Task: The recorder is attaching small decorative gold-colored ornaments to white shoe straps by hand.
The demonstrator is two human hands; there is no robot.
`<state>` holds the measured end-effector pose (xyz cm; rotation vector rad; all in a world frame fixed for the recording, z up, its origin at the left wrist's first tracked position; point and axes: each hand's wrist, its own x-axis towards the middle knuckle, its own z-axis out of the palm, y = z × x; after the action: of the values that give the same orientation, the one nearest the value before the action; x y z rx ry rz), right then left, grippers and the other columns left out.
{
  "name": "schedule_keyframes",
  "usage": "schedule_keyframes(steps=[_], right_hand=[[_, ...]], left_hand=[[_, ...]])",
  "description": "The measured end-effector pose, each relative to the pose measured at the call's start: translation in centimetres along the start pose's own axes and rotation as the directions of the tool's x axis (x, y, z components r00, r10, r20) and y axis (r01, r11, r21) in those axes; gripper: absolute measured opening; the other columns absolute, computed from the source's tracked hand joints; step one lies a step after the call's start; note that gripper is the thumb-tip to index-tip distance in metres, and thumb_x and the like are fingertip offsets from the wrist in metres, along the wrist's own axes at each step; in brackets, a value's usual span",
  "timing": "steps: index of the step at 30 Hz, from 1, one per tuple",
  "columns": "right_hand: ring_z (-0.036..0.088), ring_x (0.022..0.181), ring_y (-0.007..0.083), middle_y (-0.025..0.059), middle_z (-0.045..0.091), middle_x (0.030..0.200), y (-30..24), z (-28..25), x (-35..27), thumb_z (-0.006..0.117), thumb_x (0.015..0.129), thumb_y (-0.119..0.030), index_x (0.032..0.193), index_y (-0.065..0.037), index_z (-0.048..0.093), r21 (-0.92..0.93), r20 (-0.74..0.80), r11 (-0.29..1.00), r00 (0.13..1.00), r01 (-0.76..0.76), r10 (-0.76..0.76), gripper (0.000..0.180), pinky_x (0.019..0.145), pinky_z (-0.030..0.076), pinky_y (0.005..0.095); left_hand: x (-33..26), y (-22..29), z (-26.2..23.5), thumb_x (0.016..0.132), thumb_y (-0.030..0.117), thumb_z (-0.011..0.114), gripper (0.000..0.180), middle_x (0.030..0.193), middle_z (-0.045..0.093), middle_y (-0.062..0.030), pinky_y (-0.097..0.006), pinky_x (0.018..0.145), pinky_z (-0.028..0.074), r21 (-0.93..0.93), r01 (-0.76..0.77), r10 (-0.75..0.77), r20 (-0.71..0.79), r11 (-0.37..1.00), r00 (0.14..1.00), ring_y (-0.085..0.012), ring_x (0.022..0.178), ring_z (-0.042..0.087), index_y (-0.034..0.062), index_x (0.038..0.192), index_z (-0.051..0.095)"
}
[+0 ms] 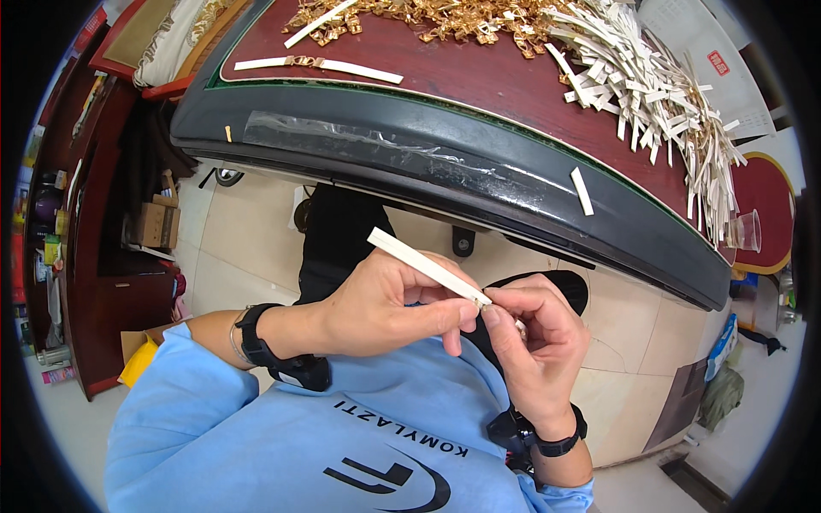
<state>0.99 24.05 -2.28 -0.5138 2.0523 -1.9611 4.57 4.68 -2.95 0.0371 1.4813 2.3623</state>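
Over my lap, my left hand (385, 308) is closed on a white strap (419, 264), pinching it near its lower right end between thumb and fingers. The strap's free end points up and to the left. My right hand (543, 346) meets it at that same end, thumb and forefinger pressed together around a small metal buckle (520, 327). The fingers hide most of the buckle, so I cannot tell how the strap sits in it.
A dark red table (479, 77) with a padded black edge (368, 145) lies ahead. It bears a heap of gold buckles (462, 19), a pile of white straps (641, 81) and a gold buckle (305, 61) with straps on both sides. A clear plastic cup (746, 231) is at the right.
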Motion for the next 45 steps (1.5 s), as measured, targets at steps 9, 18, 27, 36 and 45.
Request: schedule_keyframes(steps=[9,18,27,36,45], right_hand=[[0.056,0.063,0.0096,0.0101,0.065,0.083,0.3,0.3,0.0,0.072,0.079,0.005,0.095,0.003,0.068,-0.183,-0.026,0.958,0.973,0.22,-0.228,0.017,0.051,0.041,0.0206],[0.057,0.058,0.0128,0.0124,0.065,0.08,0.1,0.9,0.4,0.071,0.076,0.005,0.094,0.003,0.065,-0.356,-0.042,0.849,0.901,0.39,-0.431,0.019,0.047,0.044,0.0227],[0.057,0.058,0.0102,0.0095,0.064,0.075,0.0,1.0,0.9,0.073,0.073,0.005,0.089,0.002,0.064,-0.274,-0.054,0.913,0.944,0.301,-0.327,0.018,0.048,0.044,0.0215],[0.061,0.067,0.009,0.0067,0.064,0.082,-1.0,0.3,1.7,0.07,0.08,0.007,0.092,0.004,0.066,0.016,0.023,1.0,0.999,0.022,-0.022,0.012,0.057,0.047,0.0201],[0.059,0.07,0.0087,0.0067,0.064,0.083,-1.6,0.1,1.7,0.066,0.084,0.008,0.098,0.004,0.069,-0.095,0.167,0.993,0.985,0.066,-0.049,0.016,0.056,0.044,0.0209]], left_hand=[[0.1,0.2,0.2,0.092,-0.003,0.059,0.014,0.09,0.064,-0.0133,-0.026,0.058,0.056,0.075,-0.067,0.067,0.002,0.995,0.998,-0.0175,0.069,0.068,-0.0057,0.103,0.066],[0.1,0.8,0.8,0.086,-0.007,0.06,0.015,0.087,0.065,-0.0139,-0.024,0.054,0.054,0.256,-0.214,0.229,-0.028,0.943,0.973,-0.0162,0.065,0.069,-0.0056,0.1,0.066],[0.7,0.6,0.1,0.08,-0.009,0.064,0.015,0.078,0.068,-0.0123,-0.025,0.052,0.051,0.671,-0.479,0.544,0.133,0.566,0.828,-0.0154,0.062,0.068,-0.0037,0.094,0.068],[0.1,0.2,-0.2,0.089,-0.004,0.061,0.016,0.085,0.068,-0.0138,-0.028,0.06,0.056,0.291,-0.281,0.295,-0.004,0.914,0.955,-0.0216,0.071,0.07,-0.0064,0.104,0.065],[-0.5,1.1,-1.2,0.09,-0.003,0.063,0.016,0.092,0.068,-0.0191,-0.033,0.067,0.06,-0.117,0.015,-0.013,0.018,0.993,1.0,-0.0273,0.077,0.072,-0.008,0.105,0.064]])
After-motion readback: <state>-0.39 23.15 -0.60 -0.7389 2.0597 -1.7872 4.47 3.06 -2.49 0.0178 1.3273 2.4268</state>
